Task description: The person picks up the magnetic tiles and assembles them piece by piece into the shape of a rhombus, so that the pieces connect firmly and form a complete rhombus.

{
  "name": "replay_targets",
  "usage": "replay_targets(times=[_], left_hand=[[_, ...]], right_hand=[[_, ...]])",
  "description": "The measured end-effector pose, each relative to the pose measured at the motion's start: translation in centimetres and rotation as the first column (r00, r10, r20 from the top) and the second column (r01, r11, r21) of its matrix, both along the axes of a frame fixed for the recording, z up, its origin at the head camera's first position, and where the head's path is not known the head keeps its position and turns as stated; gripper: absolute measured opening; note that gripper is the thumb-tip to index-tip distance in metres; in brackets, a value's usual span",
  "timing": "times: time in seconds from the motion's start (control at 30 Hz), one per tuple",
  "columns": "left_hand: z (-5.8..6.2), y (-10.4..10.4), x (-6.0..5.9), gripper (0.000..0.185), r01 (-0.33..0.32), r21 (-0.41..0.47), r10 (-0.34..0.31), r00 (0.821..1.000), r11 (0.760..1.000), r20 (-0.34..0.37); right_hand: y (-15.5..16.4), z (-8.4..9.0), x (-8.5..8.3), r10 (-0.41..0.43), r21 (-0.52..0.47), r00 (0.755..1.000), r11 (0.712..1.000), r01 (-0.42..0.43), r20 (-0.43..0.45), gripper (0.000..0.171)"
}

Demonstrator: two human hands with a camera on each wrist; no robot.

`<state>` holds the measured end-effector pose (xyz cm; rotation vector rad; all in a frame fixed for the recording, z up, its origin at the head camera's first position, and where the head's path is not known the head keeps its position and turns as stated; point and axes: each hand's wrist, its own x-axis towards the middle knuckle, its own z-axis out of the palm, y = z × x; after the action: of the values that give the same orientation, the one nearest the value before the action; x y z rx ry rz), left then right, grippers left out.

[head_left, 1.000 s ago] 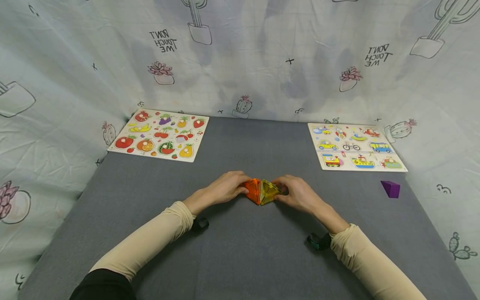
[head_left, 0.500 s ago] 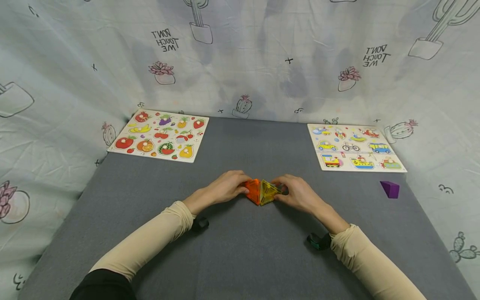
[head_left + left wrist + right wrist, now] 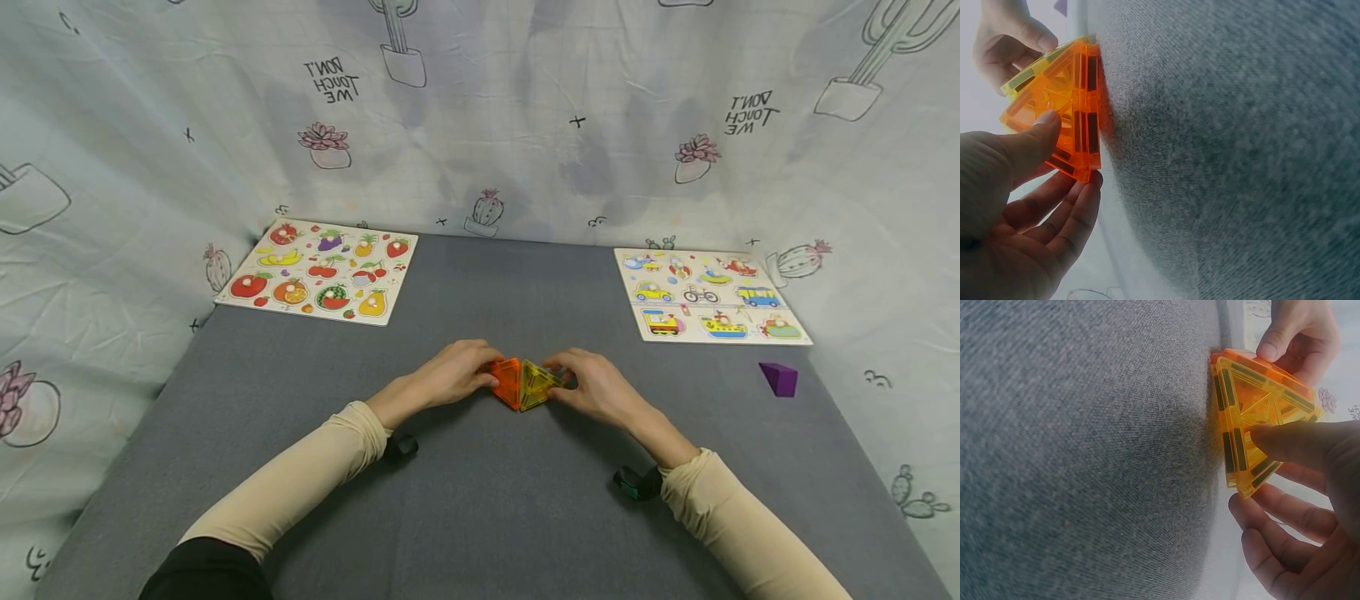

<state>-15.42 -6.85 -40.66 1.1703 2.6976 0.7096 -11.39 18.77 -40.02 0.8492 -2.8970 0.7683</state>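
A small pyramid of translucent triangular tiles stands on the grey table (image 3: 480, 500) at its middle: an orange tile (image 3: 509, 382) on the left face, a yellow tile (image 3: 536, 383) on the right. My left hand (image 3: 450, 377) pinches the orange tile (image 3: 1066, 112) between thumb and fingers. My right hand (image 3: 592, 385) pinches the yellow tile (image 3: 1254, 425) the same way, thumb on its face. The tiles meet along a shared edge and rest on the table.
A fruit peg puzzle board (image 3: 318, 269) lies at the back left, a vehicle peg puzzle board (image 3: 708, 294) at the back right. A purple block (image 3: 780, 378) sits near the right edge. A cactus-print cloth (image 3: 525, 117) walls in the table on three sides.
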Motion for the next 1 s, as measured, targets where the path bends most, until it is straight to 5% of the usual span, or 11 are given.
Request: replay_targets(times=[0.73, 1.0], left_hand=[[0.8, 0.0, 0.2, 0.03, 0.009, 0.047, -0.007, 0.999, 0.999, -0.031], [1.6, -0.5, -0.1, 0.042, -0.076, -0.025, 0.076, 0.997, 0.997, -0.003]], right_hand=[[-0.3, 0.4, -0.1, -0.007, -0.016, 1.0, 1.0, 0.007, -0.002, 0.037], [0.0, 0.8, -0.2, -0.07, 0.006, 0.997, 0.998, 0.07, 0.024, 0.034]])
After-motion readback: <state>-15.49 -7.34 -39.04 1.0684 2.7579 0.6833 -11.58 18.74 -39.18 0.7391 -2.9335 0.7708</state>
